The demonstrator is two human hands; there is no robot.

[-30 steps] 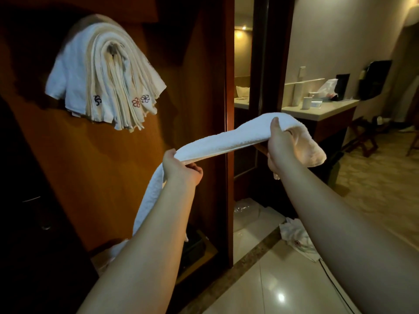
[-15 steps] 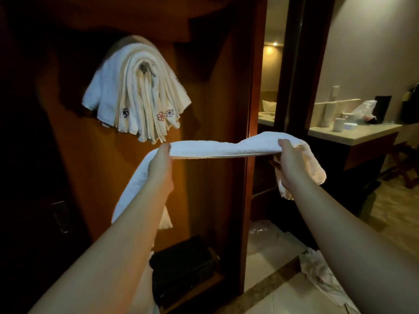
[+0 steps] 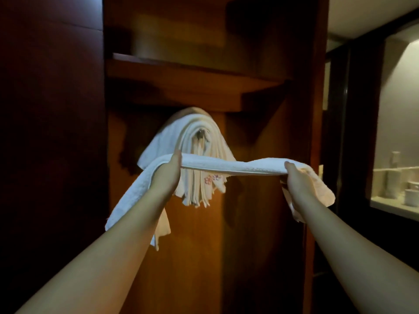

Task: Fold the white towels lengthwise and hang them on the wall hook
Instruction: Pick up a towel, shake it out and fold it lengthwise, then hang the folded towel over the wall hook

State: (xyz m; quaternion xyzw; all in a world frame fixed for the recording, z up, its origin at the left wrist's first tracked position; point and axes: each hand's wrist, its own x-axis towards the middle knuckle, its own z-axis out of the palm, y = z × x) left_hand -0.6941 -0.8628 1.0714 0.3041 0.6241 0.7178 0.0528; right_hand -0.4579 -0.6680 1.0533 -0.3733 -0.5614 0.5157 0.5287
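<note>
**A:** Head view, a wood-panelled closet: what does the person have hold of?

**B:** One white towel, already folded into a long narrow band and stretched level between both arms. The left hand has its fingers curled around the band near one end, and the loose tail drapes down over that forearm. The right hand grips the other end, with a short flap hanging past the wrist.

**A:** And where does the band sit relative to the hook?

**B:** Just in front of the stack of hung towels, crossing its lower half. That stack is draped over the wall hook, whose metal tip barely shows in the folds, under a wooden shelf.

**A:** So how much of the job looks finished?

**B:** Many towels already hang, and this one's lengthwise fold appears done. What seems left for it is to lift it above the pile and lay it across the hook. Whether more towels wait out of view cannot be told from here.
</note>
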